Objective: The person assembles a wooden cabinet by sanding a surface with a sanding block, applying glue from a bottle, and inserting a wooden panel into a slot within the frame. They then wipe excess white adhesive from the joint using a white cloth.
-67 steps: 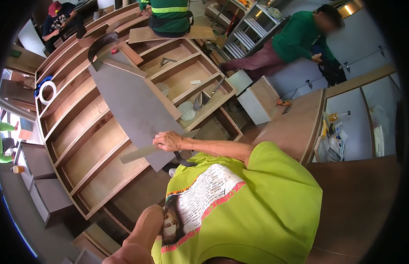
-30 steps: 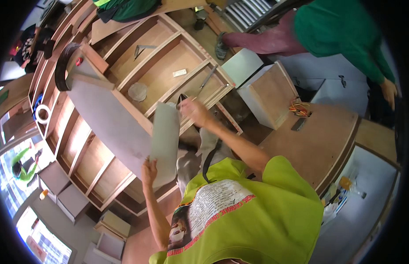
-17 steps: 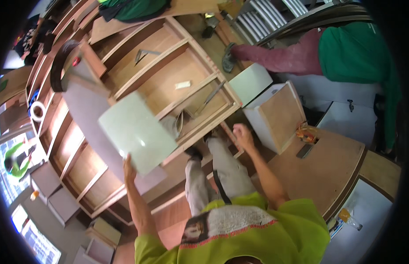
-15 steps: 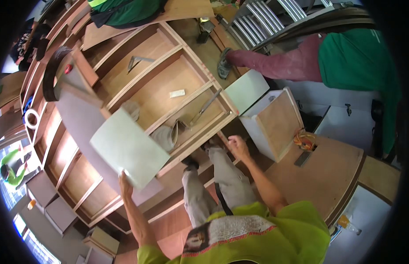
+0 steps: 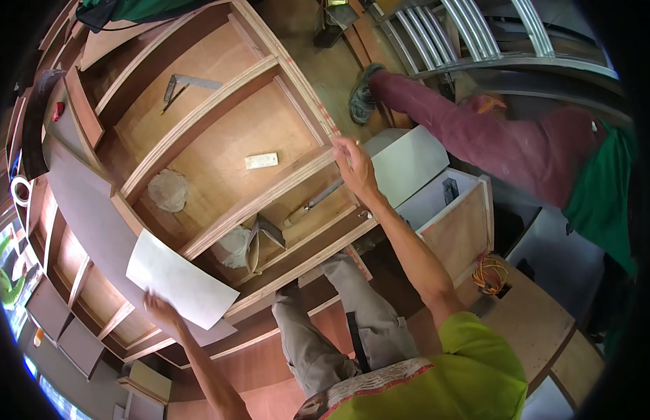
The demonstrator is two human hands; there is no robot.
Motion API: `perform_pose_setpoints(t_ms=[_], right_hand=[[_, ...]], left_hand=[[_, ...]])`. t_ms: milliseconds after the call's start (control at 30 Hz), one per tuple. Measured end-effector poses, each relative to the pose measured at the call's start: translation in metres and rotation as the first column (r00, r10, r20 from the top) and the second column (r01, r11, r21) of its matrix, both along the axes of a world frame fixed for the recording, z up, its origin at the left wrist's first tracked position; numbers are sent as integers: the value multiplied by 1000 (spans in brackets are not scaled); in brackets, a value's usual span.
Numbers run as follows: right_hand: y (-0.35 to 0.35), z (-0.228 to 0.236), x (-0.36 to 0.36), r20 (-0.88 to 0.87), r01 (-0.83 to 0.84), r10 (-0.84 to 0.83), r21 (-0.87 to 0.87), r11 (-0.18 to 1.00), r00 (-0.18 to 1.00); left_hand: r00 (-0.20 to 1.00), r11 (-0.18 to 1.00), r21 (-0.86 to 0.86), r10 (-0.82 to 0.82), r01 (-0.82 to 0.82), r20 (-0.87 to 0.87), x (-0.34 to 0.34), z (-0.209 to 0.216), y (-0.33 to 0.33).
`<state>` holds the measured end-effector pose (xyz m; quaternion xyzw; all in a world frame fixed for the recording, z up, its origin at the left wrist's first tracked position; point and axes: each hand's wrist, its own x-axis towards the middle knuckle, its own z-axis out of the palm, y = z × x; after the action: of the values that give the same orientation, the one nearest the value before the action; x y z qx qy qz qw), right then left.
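Note:
My left hand [image 5: 160,308] is shut on the lower edge of a pale rectangular laminate sheet [image 5: 179,278], held over the near side of a big plywood shelf cabinet [image 5: 269,66] lying on its back. My right hand [image 5: 353,164] reaches forward with fingers spread and rests on the cabinet's right side panel, holding nothing. Below me are my grey trousers [image 5: 339,329] and lime shirt [image 5: 451,378].
A long grey panel [image 5: 80,210] lies across the cabinet's left. The compartments hold a small white block [image 5: 260,160], a metal square [image 5: 181,82], a grey rag [image 5: 167,190] and a long tool [image 5: 314,203]. A white box [image 5: 437,203] and another person's maroon leg [image 5: 451,122] are at right.
My right hand let go of the sheet and reached forward to the cabinet's side panel. My left hand alone carried the sheet down and to the left.

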<state>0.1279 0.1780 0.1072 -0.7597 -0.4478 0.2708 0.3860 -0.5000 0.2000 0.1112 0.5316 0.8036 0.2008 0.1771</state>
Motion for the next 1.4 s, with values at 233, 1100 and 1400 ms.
perform_pose_setpoints(t_ms=[233, 1100, 1400], right_hand=[[91, -46, 51, -117, 247, -240, 56, 967, 964], [350, -339, 249, 78, 652, -652, -207, 729, 754], [377, -370, 235, 450, 695, -622, 5, 719, 641]], left_hand=[[771, 766, 208, -633, 609, 73, 340, -44, 241], [872, 870, -55, -488, 490, 34, 471, -129, 338], [886, 880, -111, -464, 462, 10, 455, -132, 339]])
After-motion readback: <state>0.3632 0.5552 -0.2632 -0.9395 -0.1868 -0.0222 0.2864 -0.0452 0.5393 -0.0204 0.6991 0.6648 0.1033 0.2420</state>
